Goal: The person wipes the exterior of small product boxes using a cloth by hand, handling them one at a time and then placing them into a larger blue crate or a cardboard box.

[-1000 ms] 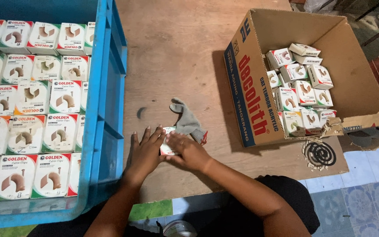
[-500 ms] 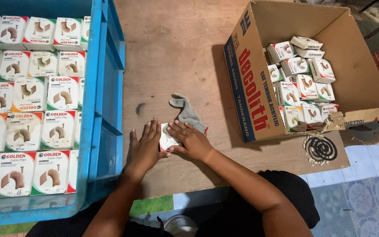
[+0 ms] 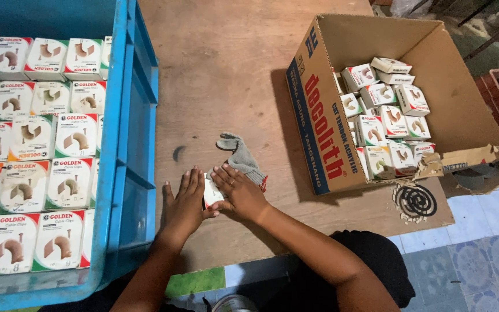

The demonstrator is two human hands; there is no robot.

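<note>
Under both hands, the wooden table is taking up most of the view. Left of the grip, a blue crate is sitting w/ rows of packed white boxes w/ red/green trim, lying flat. Right of the grip & further out, an open cardboard carton is holding a loose heap of the same small boxes. Near its front corner, a dark spiral coil is lying flat. Just beyond the grip, touching the right fingers' far side, a grey knit glove is lying limp. Left hand is lying flat, fingers spread, pressing vs. the left side of one small white box; right hand is covering its top & right side, fingers curled over it. So box is pinned btw both palms on the table, mostly hidden. Prob. light, thin card, crushable if squeezed; best taken by opposite side faces, not the flap ends.
</note>
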